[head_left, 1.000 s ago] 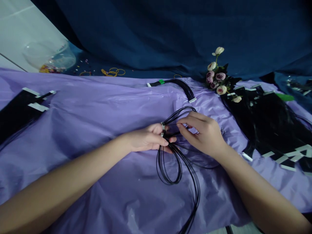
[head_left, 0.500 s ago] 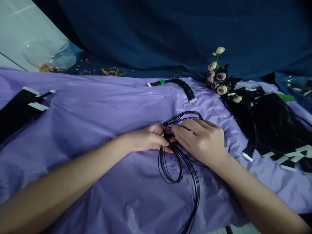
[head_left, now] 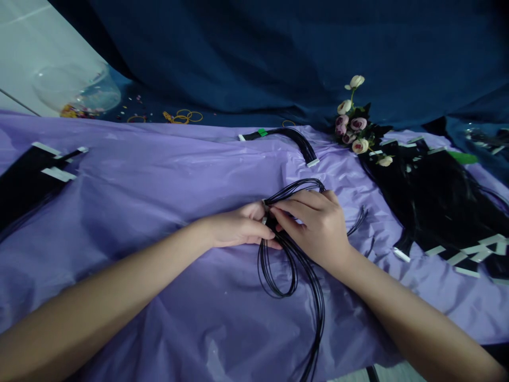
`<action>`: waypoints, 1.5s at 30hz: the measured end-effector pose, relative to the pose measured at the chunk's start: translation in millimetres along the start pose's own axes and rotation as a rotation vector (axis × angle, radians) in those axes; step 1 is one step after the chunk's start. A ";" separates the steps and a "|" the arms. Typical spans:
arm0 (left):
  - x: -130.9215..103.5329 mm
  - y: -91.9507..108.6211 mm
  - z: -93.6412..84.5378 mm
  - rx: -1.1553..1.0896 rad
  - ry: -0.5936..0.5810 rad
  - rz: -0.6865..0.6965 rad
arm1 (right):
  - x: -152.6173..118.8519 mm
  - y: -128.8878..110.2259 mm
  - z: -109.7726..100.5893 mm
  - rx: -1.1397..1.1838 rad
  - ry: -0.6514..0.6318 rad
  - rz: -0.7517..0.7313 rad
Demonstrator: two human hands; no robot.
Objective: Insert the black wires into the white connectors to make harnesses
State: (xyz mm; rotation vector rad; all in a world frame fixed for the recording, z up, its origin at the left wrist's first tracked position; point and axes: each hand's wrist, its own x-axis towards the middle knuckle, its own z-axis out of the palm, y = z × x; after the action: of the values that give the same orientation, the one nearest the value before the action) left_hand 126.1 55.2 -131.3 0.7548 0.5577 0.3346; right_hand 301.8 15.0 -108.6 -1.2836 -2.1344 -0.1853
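Note:
My left hand (head_left: 250, 227) is closed on a wire harness of thin black wires (head_left: 319, 297), thumb on top. Small white connectors (head_left: 264, 219) on the harness show between its thumb and fingers. The wires loop above and below the hand, and a longer bundle runs down to the lower edge. My right hand (head_left: 320, 225) is closed in a pinch at the connectors, seemingly on a black wire; its fingertips partly cover the spot. Just right of that hand, loose black wire ends (head_left: 360, 220) stick out over the purple sheet (head_left: 159, 175).
Beyond my hands lies a short black cable (head_left: 294, 137) with white ends and green tape. Black harnesses are piled at left (head_left: 24, 180) and right (head_left: 441, 201). Artificial flowers (head_left: 358, 124), yellow rubber bands (head_left: 186, 115) and a tipped clear container (head_left: 79, 90) are at the back.
My right hand has moved left, bringing its fingertips up to the connectors, and loose wire ends now show behind it. My left hand keeps its hold almost unmoved.

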 end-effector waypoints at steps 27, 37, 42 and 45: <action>-3.2 -0.2 -6.7 -0.152 -0.015 0.070 | -3.5 35.3 -52.4 0.370 -0.001 0.038; -2.1 5.1 -3.6 -0.060 -0.069 0.059 | -14.9 9.0 -38.6 0.416 -0.279 0.142; -1.7 2.4 -5.0 -0.041 -0.074 0.069 | -18.9 -0.7 -25.4 0.282 -0.362 0.218; -1.7 1.3 -4.5 -0.066 -0.066 0.086 | -19.0 -4.4 -22.6 0.180 -0.350 0.174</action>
State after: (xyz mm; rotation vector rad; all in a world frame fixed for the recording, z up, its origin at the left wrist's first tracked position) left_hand 121.9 57.8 -132.4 0.7248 0.4506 0.4040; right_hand 314.3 -11.0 -100.9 -1.4685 -2.2454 0.3204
